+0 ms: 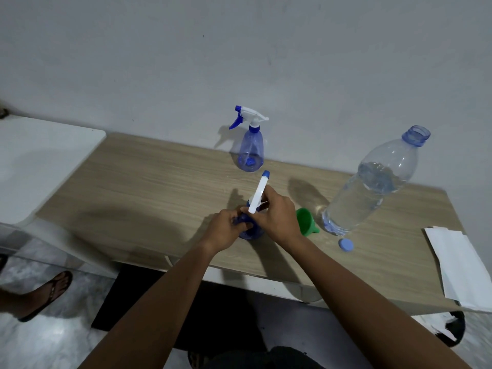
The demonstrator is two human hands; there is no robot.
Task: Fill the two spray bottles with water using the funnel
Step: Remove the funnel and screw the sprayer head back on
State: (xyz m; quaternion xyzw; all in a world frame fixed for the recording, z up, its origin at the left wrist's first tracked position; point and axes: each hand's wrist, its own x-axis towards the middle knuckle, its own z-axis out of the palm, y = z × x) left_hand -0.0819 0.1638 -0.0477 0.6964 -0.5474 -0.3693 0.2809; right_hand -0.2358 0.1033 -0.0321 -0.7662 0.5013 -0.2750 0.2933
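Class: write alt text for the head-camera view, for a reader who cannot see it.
A person's left hand grips a blue spray bottle on a wooden table while the right hand holds its white spray head. Nearby: a green funnel, an open water bottle, a blue cap and a second spray bottle.

The head-worn camera looks forward and down, close over the wooden table (149,177) against the wall (239,49).

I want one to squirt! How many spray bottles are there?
2. The back bottle stands by the wall. The near bottle is in front, gripped by the left hand and right hand. None seem hidden.
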